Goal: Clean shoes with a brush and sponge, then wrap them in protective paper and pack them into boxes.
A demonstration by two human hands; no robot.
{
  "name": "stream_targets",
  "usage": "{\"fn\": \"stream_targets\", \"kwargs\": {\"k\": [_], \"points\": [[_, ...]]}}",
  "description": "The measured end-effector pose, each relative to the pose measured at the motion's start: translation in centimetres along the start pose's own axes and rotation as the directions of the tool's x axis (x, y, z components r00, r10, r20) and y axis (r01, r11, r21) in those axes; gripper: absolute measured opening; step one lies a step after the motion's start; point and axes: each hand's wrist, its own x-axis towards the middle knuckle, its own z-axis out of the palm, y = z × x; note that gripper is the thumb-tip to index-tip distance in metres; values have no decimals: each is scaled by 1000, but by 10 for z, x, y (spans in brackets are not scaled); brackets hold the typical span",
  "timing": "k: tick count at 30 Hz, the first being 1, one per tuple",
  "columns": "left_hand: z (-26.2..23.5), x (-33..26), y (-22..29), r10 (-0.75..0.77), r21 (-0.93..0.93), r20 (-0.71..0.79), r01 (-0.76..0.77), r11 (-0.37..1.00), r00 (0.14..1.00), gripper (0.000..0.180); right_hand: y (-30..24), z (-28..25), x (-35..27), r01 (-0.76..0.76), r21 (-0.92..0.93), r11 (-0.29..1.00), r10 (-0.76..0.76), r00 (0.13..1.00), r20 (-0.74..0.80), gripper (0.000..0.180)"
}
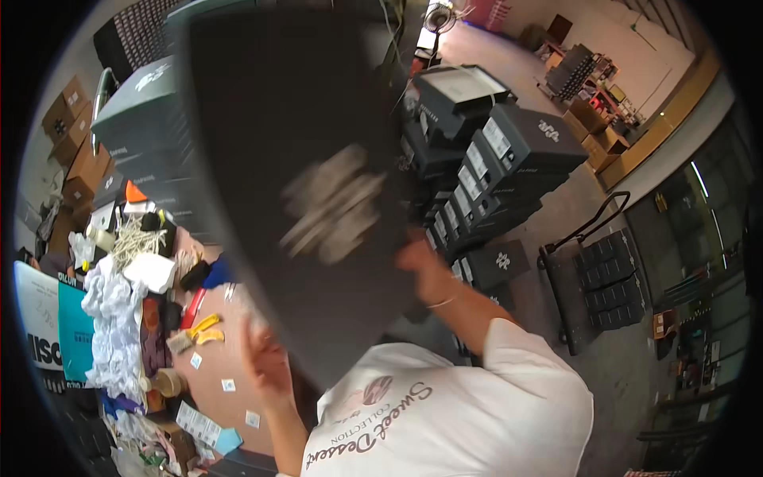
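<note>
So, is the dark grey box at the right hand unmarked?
No, the dark grey box bears a blurred pale emblem on its broad face.

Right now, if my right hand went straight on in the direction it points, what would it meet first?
Your right hand would most likely meet the large dark box first; it appears at the box's right edge, though blur leaves actual contact unclear.

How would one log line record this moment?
dark box: raised, blurred | right hand: at right edge | left hand: near lower left edge, contact unclear
</note>
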Motion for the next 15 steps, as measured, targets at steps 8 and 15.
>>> {"fn": "stream_targets", "kwargs": {"k": [8, 15], "points": [[43, 29, -78, -293, 158, 201, 265, 951, 935, 69, -214, -191, 58, 89, -13, 996, -71, 690, -720, 61], [2, 3, -80, -301, 228, -41, 302, 926, 953, 49, -184, -315, 54, -402, -516, 757, -346, 424, -837, 88]]}}
